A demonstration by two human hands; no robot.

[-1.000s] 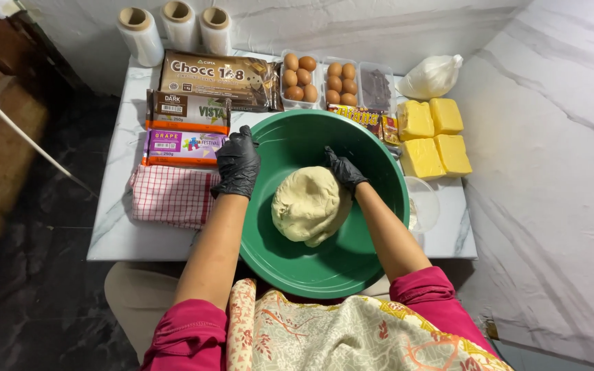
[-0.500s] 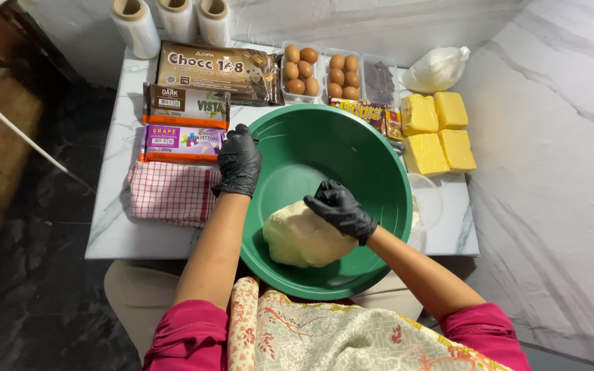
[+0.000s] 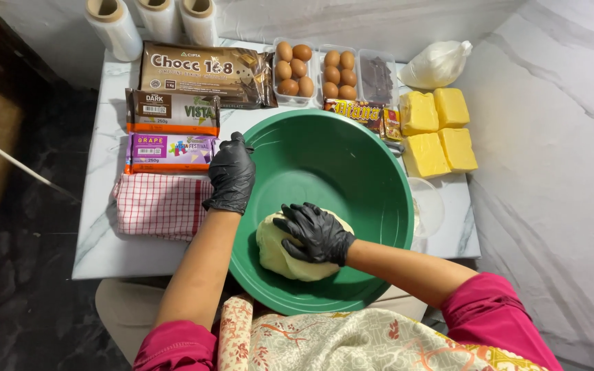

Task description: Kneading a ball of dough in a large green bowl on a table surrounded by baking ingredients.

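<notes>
A big green bowl (image 3: 352, 158) sits on a small white marble table (image 3: 101, 227). A pale yellow lump of dough (image 3: 276, 255) lies in the bowl's near part. My right hand (image 3: 314, 233), in a black glove, presses down on top of the dough with fingers spread over it. My left hand (image 3: 230, 175), also black-gloved, grips the bowl's left rim.
Left of the bowl lie a red checked cloth (image 3: 159, 205) and several flat chocolate packages (image 3: 173, 113). Behind it are eggs in clear trays (image 3: 293, 65), a white bag (image 3: 436, 63), yellow butter blocks (image 3: 438, 130), and three plastic wrap rolls (image 3: 156, 17). A clear container (image 3: 429, 206) stands at right.
My right hand pulled the dough from the bowl's middle toward me and now presses on top of it. My left hand stayed on the rim.
</notes>
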